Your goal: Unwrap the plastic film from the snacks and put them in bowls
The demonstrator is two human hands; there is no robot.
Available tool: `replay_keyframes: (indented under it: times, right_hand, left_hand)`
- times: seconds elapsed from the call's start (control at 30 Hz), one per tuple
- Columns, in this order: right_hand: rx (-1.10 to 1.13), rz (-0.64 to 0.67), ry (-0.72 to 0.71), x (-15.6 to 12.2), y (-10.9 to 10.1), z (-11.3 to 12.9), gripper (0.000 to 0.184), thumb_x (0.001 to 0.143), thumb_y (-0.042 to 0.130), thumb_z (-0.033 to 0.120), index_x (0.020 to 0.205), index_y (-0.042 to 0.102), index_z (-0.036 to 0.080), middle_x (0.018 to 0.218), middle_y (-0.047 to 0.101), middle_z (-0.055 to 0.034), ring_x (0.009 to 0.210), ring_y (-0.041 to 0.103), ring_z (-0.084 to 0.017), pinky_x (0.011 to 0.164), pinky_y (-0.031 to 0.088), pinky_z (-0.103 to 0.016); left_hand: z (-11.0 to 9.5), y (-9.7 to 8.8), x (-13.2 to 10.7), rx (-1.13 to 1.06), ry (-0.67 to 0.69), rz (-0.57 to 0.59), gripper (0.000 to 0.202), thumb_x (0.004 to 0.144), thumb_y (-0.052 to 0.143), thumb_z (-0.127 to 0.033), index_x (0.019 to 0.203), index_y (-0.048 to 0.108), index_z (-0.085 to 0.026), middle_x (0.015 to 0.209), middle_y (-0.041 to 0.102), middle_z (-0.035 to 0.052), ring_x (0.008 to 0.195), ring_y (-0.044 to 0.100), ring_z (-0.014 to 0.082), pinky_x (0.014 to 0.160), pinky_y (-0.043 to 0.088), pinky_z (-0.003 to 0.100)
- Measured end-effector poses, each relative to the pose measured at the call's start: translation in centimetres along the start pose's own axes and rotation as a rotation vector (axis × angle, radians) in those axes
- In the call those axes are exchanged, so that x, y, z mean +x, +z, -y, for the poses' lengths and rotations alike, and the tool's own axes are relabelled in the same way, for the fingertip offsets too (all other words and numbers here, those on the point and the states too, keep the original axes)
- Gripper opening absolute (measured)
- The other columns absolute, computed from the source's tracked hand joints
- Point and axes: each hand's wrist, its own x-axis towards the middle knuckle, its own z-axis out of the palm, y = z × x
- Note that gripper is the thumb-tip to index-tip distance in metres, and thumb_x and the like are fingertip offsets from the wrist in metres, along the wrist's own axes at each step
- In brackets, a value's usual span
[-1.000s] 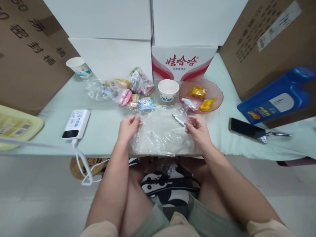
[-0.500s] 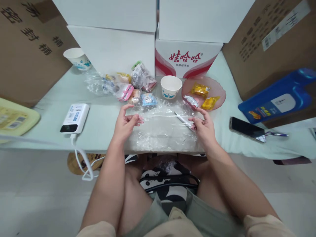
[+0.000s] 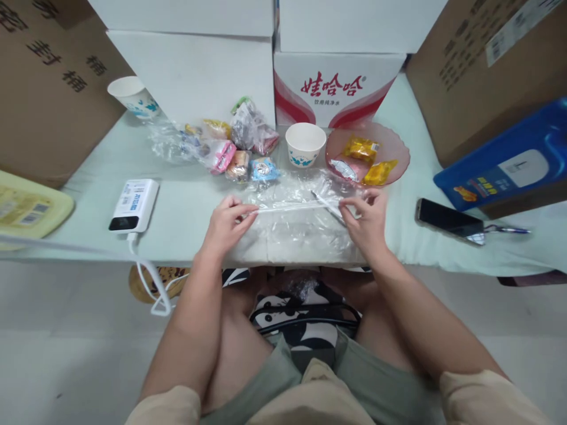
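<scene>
Film (image 3: 296, 236): clear, on desk (image 3: 186, 233) nr front edge, one strip taut
L hand (image 3: 225, 227): fingertips pinched on strip's L end
R hand (image 3: 367, 227): same, R end
Pen (image 3: 324, 202): white, by R fingertips; gripped or not, can't tell
Cup (image 3: 305, 154): just behind film
Bowl (image 3: 404, 162): R of cup, 3 packs (image 3: 361, 149) in

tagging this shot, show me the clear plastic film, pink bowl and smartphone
Clear plastic film (image 3: 305, 231), head view, crinkled middle
Pink bowl (image 3: 390, 143), head view, inner wall
Smartphone (image 3: 449, 220), head view, dark screen
</scene>
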Motion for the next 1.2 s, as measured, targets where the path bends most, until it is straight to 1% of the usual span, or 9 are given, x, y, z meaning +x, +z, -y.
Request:
replay_keyframes:
  times: [0.1,0.2,0.3,0.4,0.6,0.8,0.9,1.07,1.2]
  right_hand:
    - [-0.125,-0.036,-0.124,0.4,-0.8,0.8,0.015,0.085,0.064,0.037,0.082,0.073,0.025,0.13,0.048,-0.0124,0.127,0.048,-0.036,0.103,0.042,-0.055]
    - [-0.103,0.132,-0.208,0.3,-1.8,1.2,0.016,0.088,0.062,0.038,0.079,0.067,0.026,0.121,0.061,-0.0098,0.132,0.05,-0.036,0.109,0.037,-0.057]
    - [0.09,0.382,-0.118,0.0,-1.8,1.1,0.015,0.091,0.058,0.04,0.095,0.062,0.026,0.093,0.07,-0.0056,0.104,0.066,-0.029,0.095,0.05,-0.049]
    - [0.21,0.514,0.017,-0.2,-1.2,0.9,0.042,0.081,0.072,0.041,0.118,0.058,0.026,0.079,0.067,-0.0004,0.078,0.066,-0.022,0.073,0.054,-0.037]
    - [0.401,0.396,0.289,0.2,-1.4,-0.3,0.065,0.075,0.076,0.039,0.135,0.052,0.031,0.109,0.07,-0.0038,0.051,0.053,-0.01,0.045,0.049,-0.027]
    - [-0.095,0.244,0.085,-0.1,-3.3,-1.5,0.034,0.077,0.07,0.034,0.11,0.07,0.024,0.112,0.071,-0.0092,0.078,0.068,-0.023,0.072,0.058,-0.042]
    - [-0.015,0.231,-0.06,0.4,-2.5,0.3,0.028,0.081,0.068,0.035,0.107,0.07,0.025,0.114,0.071,-0.0102,0.099,0.067,-0.028,0.089,0.055,-0.048]
    - [0.452,0.679,-0.038,1.5,2.5,3.7,0.06,0.067,0.084,0.038,0.122,0.064,0.026,0.121,0.071,-0.009,0.109,0.067,-0.027,0.096,0.054,-0.046]
    - [0.622,1.13,0.114,1.1,4.7,4.9,0.015,0.079,0.068,0.035,0.085,0.067,0.021,0.073,0.071,0.0003,0.061,0.064,-0.015,0.06,0.054,-0.029]
  left_hand:
    - [-0.8,-0.4,-0.2,-0.12,0.035,-0.09,0.012,0.069,0.079,-0.035,0.068,0.074,-0.024,0.102,0.059,0.0068,0.108,0.059,0.025,0.101,0.05,0.041]
    - [-1.6,-0.6,-0.3,-0.406,-0.024,-0.07,0.024,0.072,0.077,-0.043,0.065,0.067,-0.022,0.104,0.066,0.0062,0.118,0.06,0.0283,0.106,0.049,0.045]
    - [-1.7,0.0,0.4,-0.603,-0.235,-0.096,0.032,0.08,0.07,-0.054,0.077,0.062,-0.023,0.086,0.068,0.004,0.095,0.069,0.0231,0.081,0.058,0.035]
    - [-1.2,0.7,1.7,-0.561,-0.369,-0.124,0.039,0.082,0.068,-0.061,0.088,0.058,-0.024,0.07,0.064,-0.0015,0.059,0.063,0.0125,0.051,0.046,0.021]
    - [-0.2,0.5,2.6,-0.429,-0.412,-0.084,0.037,0.084,0.069,-0.057,0.086,0.057,-0.022,0.05,0.055,-0.0063,0.034,0.043,0.0072,0.036,0.024,0.02]
    - [-0.3,0.3,2.4,-0.391,-0.62,0.017,0.018,0.089,0.061,-0.035,0.079,0.061,-0.019,0.054,0.056,-0.0023,0.035,0.034,0.0072,0.036,0.021,0.021]
    - [-1.1,0.6,2.4,-0.46,-0.606,0.089,0.017,0.085,0.064,-0.035,0.079,0.062,-0.019,0.055,0.055,-0.0023,0.037,0.035,0.0072,0.036,0.019,0.02]
    - [-2.8,1.0,2.3,-0.605,-0.523,0.379,0.031,0.076,0.075,-0.049,0.079,0.063,-0.02,0.048,0.05,-0.0042,0.034,0.038,0.0076,0.034,0.019,0.019]
    - [-2.6,1.2,2.4,-0.692,-0.496,0.433,0.045,0.068,0.08,-0.059,0.084,0.065,-0.02,0.05,0.057,-0.0023,0.038,0.05,0.0118,0.038,0.034,0.022]
